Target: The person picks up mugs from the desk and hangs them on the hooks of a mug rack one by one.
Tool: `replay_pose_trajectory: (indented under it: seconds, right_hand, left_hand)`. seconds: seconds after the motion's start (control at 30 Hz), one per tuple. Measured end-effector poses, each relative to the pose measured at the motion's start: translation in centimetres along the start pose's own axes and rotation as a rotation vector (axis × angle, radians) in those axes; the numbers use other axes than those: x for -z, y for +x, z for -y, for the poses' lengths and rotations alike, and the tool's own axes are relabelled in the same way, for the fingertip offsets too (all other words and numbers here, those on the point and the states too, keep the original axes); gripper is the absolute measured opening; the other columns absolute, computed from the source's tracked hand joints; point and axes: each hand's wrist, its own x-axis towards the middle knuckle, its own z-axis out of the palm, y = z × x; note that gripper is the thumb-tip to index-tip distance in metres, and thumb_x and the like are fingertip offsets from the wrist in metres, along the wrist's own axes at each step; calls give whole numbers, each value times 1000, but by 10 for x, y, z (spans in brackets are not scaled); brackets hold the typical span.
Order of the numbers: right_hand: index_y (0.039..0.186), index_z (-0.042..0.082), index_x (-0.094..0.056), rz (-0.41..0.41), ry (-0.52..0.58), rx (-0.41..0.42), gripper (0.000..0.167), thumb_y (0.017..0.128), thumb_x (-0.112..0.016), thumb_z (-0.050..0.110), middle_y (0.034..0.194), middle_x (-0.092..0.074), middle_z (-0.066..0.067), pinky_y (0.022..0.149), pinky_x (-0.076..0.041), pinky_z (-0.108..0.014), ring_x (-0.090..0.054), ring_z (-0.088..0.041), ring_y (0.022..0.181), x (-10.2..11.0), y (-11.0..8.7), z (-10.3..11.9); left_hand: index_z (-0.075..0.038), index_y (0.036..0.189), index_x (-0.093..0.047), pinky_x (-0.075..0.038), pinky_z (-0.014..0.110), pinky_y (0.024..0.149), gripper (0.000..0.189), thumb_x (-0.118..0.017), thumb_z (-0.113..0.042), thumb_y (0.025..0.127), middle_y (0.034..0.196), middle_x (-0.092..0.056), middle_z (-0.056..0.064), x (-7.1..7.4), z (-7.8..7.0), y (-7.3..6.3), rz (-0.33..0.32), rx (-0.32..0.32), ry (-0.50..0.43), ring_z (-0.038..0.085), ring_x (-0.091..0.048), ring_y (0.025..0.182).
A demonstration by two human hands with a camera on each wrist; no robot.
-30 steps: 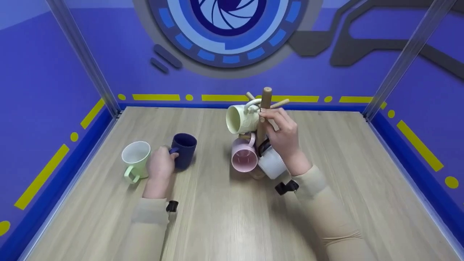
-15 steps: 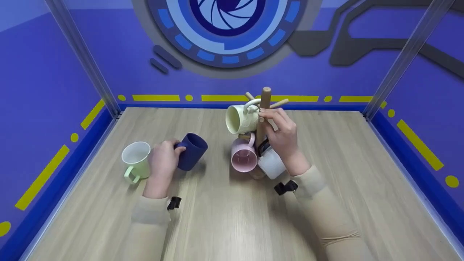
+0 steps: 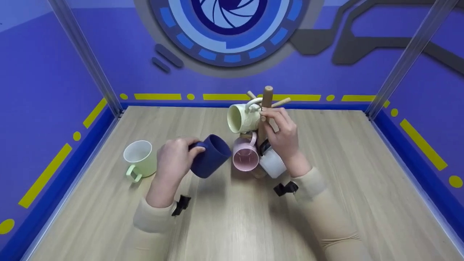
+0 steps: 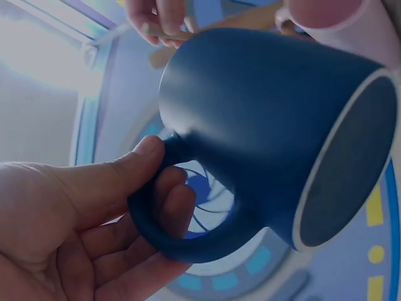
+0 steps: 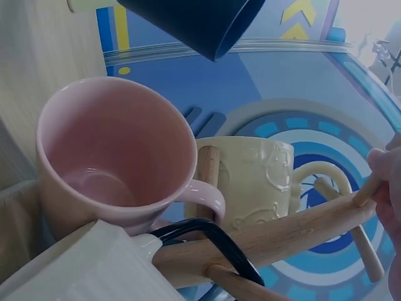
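My left hand point(image 3: 174, 163) pinches the handle of a dark blue mug point(image 3: 210, 157), which tilts to the right above the table; the left wrist view shows thumb and fingers round its handle point(image 4: 188, 251). My right hand point(image 3: 284, 136) pinches a peg on the wooden mug tree point(image 3: 267, 96). From the tree hang a cream mug point(image 3: 243, 119), a pink mug point(image 3: 245, 156) and a white mug point(image 3: 272, 163) with a dark handle. In the right wrist view, the pink mug point(image 5: 116, 150) faces the camera, and the blue mug point(image 5: 194, 22) enters at the top.
A light green mug point(image 3: 139, 159) stands upright on the wooden table point(image 3: 224, 221), left of my left hand. Purple panels with yellow marks enclose the table at the back and both sides. Bare pegs point(image 3: 282, 102) stick out near the top of the tree.
My left hand has lifted the blue mug and carried it right, close to the pink mug, tilting it on the way. My right hand stays at the tree.
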Motion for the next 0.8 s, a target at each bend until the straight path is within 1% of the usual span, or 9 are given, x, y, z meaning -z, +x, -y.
replay_pose_trajectory:
  seconds: [0.1, 0.17, 0.23, 0.3, 0.4, 0.47, 0.53, 0.63, 0.8]
  right_hand:
    - [119, -4, -68, 39, -11, -15, 32, 88, -75, -5, 119, -69, -20, 109, -49, -25, -66, -33, 115, 4, -1, 10]
    - [128, -6, -63, 67, -19, -15, 44, 87, -77, -1, 130, -63, -24, 119, -42, -33, -58, -36, 128, 7, -2, 22]
    - [133, -5, -60, 132, 5, -10, 53, 86, -80, 5, 137, -58, -25, 124, -34, -41, -49, -39, 135, 11, -3, 36]
    - [136, -2, -59, 272, 49, -18, 61, 84, -84, 14, 141, -55, -23, 120, -35, -46, -45, -39, 137, 16, -5, 51]
    - [143, 8, -57, 574, 97, -83, 76, 78, -91, 27, 147, -53, -17, 117, -39, -49, -45, -34, 139, 23, -7, 68]
    - [150, 16, -51, 754, 93, -140, 88, 75, -93, 32, 153, -49, -12, 116, -43, -48, -44, -30, 143, 26, -9, 75]
    - [153, 21, -47, 856, 88, -179, 93, 74, -94, 31, 155, -47, -7, 118, -42, -48, -44, -27, 145, 27, -11, 78]
    - [152, 23, -49, 869, 137, -211, 91, 73, -94, 24, 150, -51, -3, 116, -45, -44, -48, -22, 141, 28, -12, 78]
    - [143, 18, -57, 754, 277, -261, 81, 71, -96, 20, 138, -57, -5, 99, -58, -37, -57, -21, 126, 34, -15, 72]
  left_hand:
    - [-14, 105, -81, -59, 52, 77, 25, -79, -32, 88, 101, -80, 10, 4, -11, -2, 42, -33, 2, 32, -76, 91]
    - [-16, 103, -81, -59, 52, 77, 23, -79, -33, 88, 100, -81, 7, 4, -16, -3, 64, -53, 8, 30, -76, 91]
    - [-16, 102, -81, -59, 50, 77, 21, -79, -32, 88, 99, -81, 6, 5, -21, -3, 77, -82, 13, 29, -76, 91]
    - [-17, 101, -82, -59, 49, 76, 20, -80, -32, 87, 98, -81, 4, 4, -26, -3, 78, -110, 19, 28, -76, 89]
    - [-17, 100, -82, -59, 46, 74, 19, -81, -30, 87, 95, -81, 4, 4, -33, -2, 87, -157, 19, 28, -76, 87]
    - [-18, 101, -83, -60, 45, 74, 20, -81, -31, 87, 96, -81, 3, 4, -38, -1, 96, -187, 18, 27, -76, 88]
    - [-18, 102, -83, -60, 46, 75, 21, -82, -31, 86, 97, -81, 3, 5, -43, -1, 99, -222, 2, 28, -76, 90]
    - [-18, 103, -83, -61, 46, 76, 23, -83, -31, 84, 98, -81, 3, 3, -47, -2, 73, -275, -52, 27, -77, 91]
    - [-13, 103, -83, -62, 39, 80, 25, -83, -28, 82, 98, -81, 4, -7, -49, -2, -74, -351, -224, 22, -78, 92]
